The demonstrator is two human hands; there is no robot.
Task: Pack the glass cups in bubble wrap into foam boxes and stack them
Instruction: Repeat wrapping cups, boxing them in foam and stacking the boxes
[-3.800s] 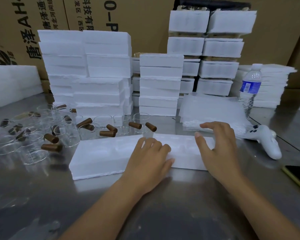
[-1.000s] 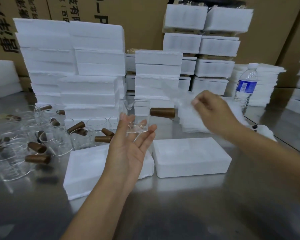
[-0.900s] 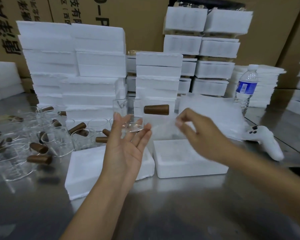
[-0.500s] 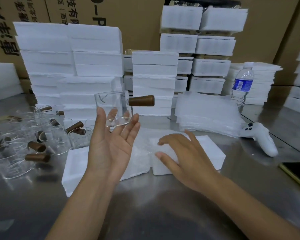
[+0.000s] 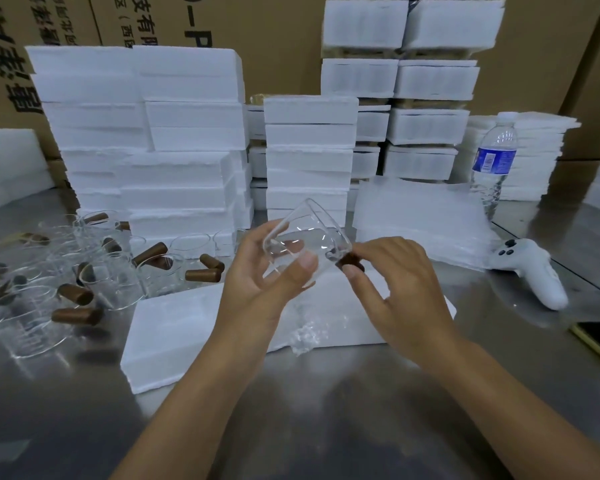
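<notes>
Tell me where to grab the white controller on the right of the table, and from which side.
Grip the white controller by its long narrow handle, the end nearer the person, coming down from above. It lies flat on the steel table, buttons up, and there looks to be room beside the handle for fingers.

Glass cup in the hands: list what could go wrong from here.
The glass cup is unwrapped and held tilted in the air; if the left hand or right hand slips, it may break on the steel table.
The right hand pinches only the brown handle, a small hold that could slip.
</notes>
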